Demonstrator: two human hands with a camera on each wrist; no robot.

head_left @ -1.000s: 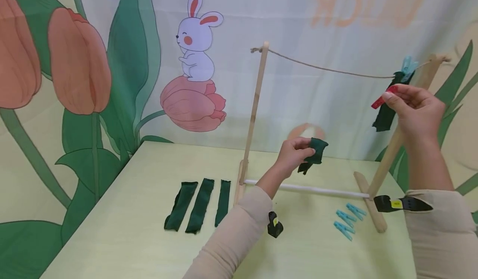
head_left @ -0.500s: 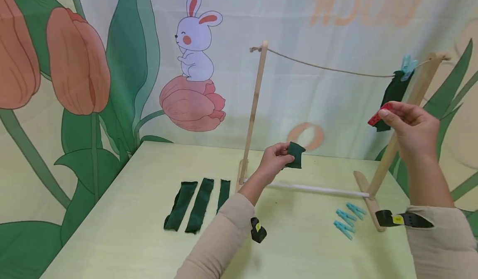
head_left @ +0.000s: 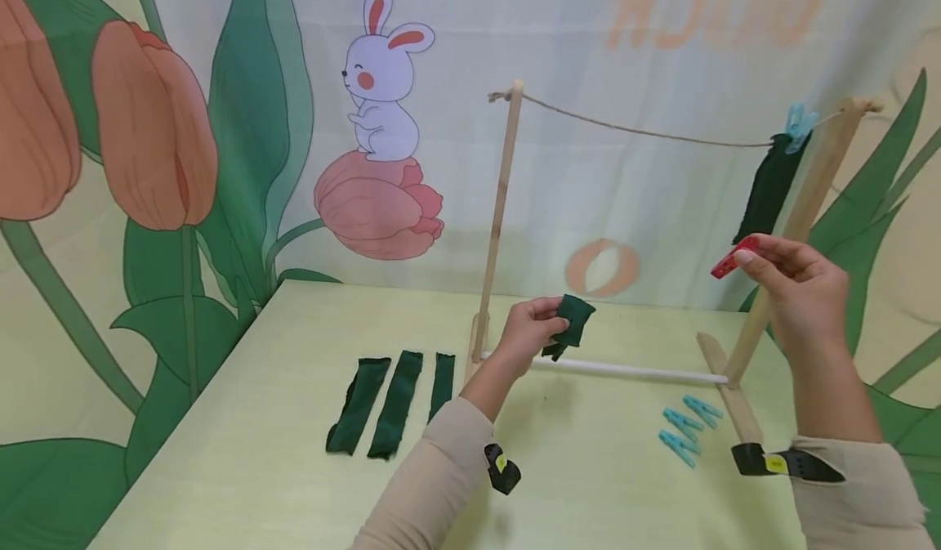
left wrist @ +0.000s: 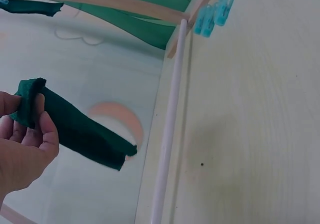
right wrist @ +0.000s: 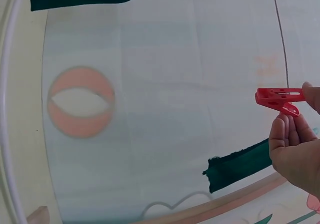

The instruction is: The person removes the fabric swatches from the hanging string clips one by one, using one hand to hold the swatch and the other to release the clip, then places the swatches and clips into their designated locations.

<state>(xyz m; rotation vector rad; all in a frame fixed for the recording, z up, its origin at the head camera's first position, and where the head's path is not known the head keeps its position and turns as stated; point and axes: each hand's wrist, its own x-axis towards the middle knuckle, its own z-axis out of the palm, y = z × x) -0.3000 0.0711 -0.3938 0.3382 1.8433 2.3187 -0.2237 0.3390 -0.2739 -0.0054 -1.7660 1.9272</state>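
Observation:
My left hand [head_left: 525, 333] pinches a dark green cloth strip [head_left: 576, 319] between thumb and fingers, in front of the wooden frame. In the left wrist view the strip's long end [left wrist: 87, 131] hangs free below the fingers. Off to the right, my right hand [head_left: 804, 288] pinches a red clothespin [head_left: 735, 257] by its handle end; its jaw end points left with nothing in it. Just above that hand, another green strip [head_left: 772, 186] hangs from the twine line [head_left: 647, 131], held by a light blue clothespin [head_left: 798, 127].
Several green strips [head_left: 358, 407] lie side by side on the table [head_left: 243, 452] at left. Light blue clothespins [head_left: 680, 424] lie near the right foot of the frame. A left post [head_left: 500, 207], right post [head_left: 816, 182] and low white bar [head_left: 632, 370] bound the frame.
My right hand has come down, away from the hanging strip, with the red clothespin. My left hand has shifted left and slightly down with its strip.

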